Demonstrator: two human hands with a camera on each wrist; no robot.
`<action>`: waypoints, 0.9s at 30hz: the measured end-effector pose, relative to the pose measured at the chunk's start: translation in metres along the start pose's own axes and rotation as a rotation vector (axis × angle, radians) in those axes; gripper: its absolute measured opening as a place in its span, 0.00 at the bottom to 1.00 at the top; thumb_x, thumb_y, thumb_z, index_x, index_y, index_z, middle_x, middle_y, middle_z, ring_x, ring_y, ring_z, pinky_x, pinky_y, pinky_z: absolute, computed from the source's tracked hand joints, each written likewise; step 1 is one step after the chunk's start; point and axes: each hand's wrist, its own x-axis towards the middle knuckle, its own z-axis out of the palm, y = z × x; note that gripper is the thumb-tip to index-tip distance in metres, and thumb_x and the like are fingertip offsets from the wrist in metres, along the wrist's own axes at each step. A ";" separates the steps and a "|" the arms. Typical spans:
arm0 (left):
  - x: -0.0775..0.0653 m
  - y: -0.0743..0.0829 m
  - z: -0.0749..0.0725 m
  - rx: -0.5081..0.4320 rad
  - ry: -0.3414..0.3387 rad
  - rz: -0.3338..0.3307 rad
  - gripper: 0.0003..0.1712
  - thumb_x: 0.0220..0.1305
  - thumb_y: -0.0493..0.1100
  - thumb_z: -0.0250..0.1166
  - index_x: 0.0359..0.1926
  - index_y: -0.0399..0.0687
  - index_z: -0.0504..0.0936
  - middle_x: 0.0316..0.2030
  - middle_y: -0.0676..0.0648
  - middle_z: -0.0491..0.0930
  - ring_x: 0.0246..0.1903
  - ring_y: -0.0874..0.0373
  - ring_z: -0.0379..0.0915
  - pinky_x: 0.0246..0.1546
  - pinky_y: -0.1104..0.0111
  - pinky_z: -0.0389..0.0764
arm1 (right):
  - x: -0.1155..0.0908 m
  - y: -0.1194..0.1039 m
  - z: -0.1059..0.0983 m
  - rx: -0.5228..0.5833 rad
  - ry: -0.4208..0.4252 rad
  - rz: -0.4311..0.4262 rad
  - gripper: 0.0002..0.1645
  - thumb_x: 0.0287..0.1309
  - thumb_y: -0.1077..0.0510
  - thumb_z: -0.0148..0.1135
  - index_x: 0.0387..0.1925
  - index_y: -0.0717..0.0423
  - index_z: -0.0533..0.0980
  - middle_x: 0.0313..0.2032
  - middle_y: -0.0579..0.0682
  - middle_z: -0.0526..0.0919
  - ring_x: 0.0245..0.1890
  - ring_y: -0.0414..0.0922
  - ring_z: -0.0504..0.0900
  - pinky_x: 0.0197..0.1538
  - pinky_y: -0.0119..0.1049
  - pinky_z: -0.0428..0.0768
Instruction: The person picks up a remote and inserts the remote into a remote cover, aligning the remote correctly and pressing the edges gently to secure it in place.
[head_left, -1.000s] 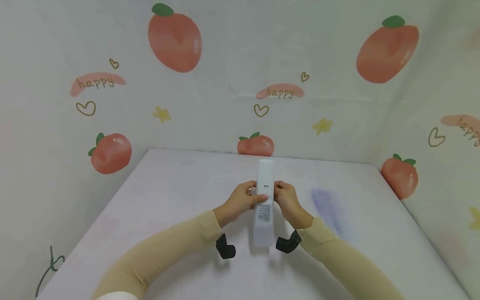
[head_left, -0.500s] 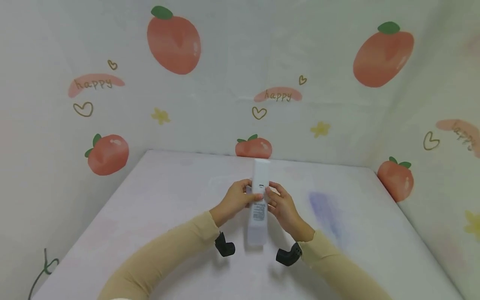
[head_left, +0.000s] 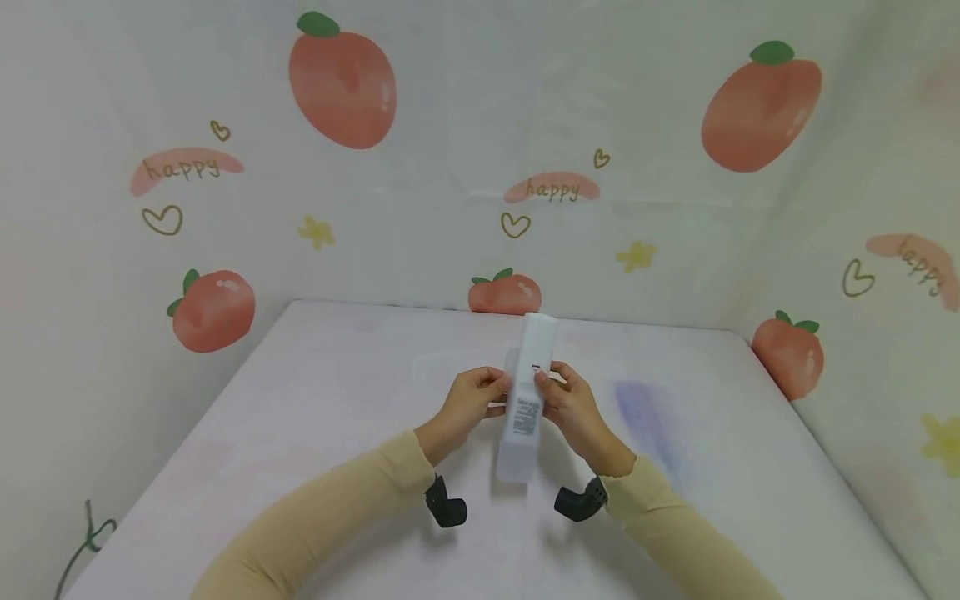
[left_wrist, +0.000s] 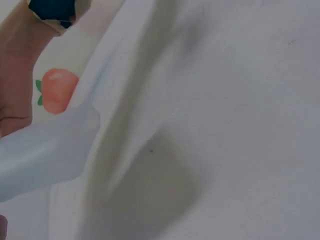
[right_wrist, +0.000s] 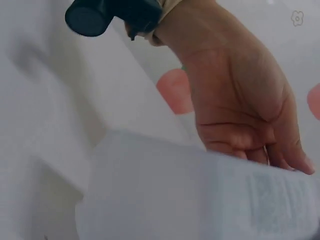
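A long white plastic case (head_left: 531,350) stands tilted over the table, its top leaning right, with a small dark mark and a printed grey label on the near face. Its lower end (left_wrist: 55,150) looks translucent. My left hand (head_left: 468,408) pinches the left edge near mid-length. On the other side my right hand (head_left: 577,412) grips it, thumb on the near face just below the dark mark, the other fingers partly hidden behind. In the right wrist view the left hand (right_wrist: 235,95) shows beyond the case, thumb at its edge.
A white cloth-covered table (head_left: 360,358) lies under the hands, with a purple smudge (head_left: 648,425) to the right. Fruit-printed white curtains (head_left: 450,125) surround it. Black wrist cameras (head_left: 446,504) hang under both sleeves.
My left thumb has drawn back from the near face to the left edge. My right thumb has come round onto the near face. The case's top has tipped right.
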 end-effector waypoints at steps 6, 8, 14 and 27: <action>0.002 0.000 -0.004 0.016 0.005 -0.047 0.05 0.68 0.36 0.59 0.33 0.40 0.75 0.28 0.50 0.74 0.29 0.60 0.74 0.32 0.70 0.81 | -0.005 0.005 0.008 -0.116 -0.005 -0.002 0.18 0.71 0.57 0.51 0.55 0.65 0.63 0.33 0.45 0.82 0.31 0.38 0.83 0.38 0.33 0.82; 0.003 0.003 -0.006 0.043 -0.001 -0.075 0.05 0.68 0.35 0.59 0.33 0.40 0.75 0.28 0.49 0.74 0.29 0.59 0.73 0.31 0.70 0.80 | -0.009 0.004 0.012 -0.138 -0.002 -0.005 0.18 0.71 0.58 0.50 0.54 0.66 0.63 0.32 0.46 0.82 0.31 0.39 0.83 0.39 0.34 0.82; 0.007 0.009 -0.010 0.085 0.007 -0.118 0.05 0.68 0.35 0.57 0.37 0.36 0.78 0.31 0.48 0.76 0.31 0.59 0.73 0.37 0.67 0.82 | -0.014 0.001 0.021 -0.177 0.003 -0.030 0.16 0.71 0.59 0.51 0.54 0.65 0.64 0.34 0.50 0.83 0.32 0.42 0.84 0.42 0.41 0.84; 0.000 -0.003 -0.015 0.012 -0.065 -0.021 0.18 0.66 0.36 0.61 0.55 0.42 0.70 0.37 0.42 0.83 0.35 0.55 0.82 0.46 0.56 0.83 | 0.001 0.001 0.004 -0.156 -0.016 0.040 0.23 0.67 0.54 0.57 0.58 0.60 0.67 0.39 0.47 0.83 0.36 0.41 0.82 0.44 0.38 0.82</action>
